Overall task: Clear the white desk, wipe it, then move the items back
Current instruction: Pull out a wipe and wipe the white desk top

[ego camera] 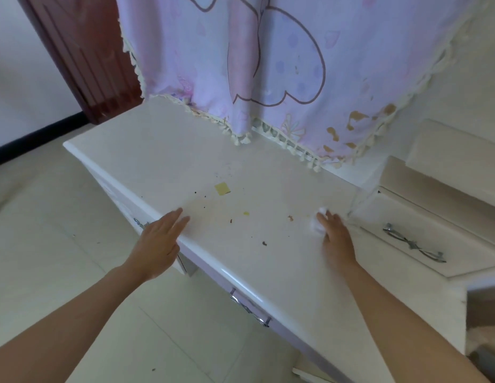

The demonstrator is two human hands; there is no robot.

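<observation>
The white desk (185,167) runs from upper left to lower right, its top bare of items but dotted with dark crumbs, a yellow sticker patch (222,188) and a small yellow spot (246,213). My right hand (336,239) presses a crumpled white tissue (318,223) flat against the desk near its right end; the hand is blurred. My left hand (160,239) lies with straight fingers on the desk's front edge, holding nothing.
A pink-and-lilac fringed cloth (268,64) hangs over the back of the desk. A white side cabinet with a metal handle (415,243) adjoins the right end. Drawer handles (250,309) line the desk front. A reddish door (83,56) stands at the back left.
</observation>
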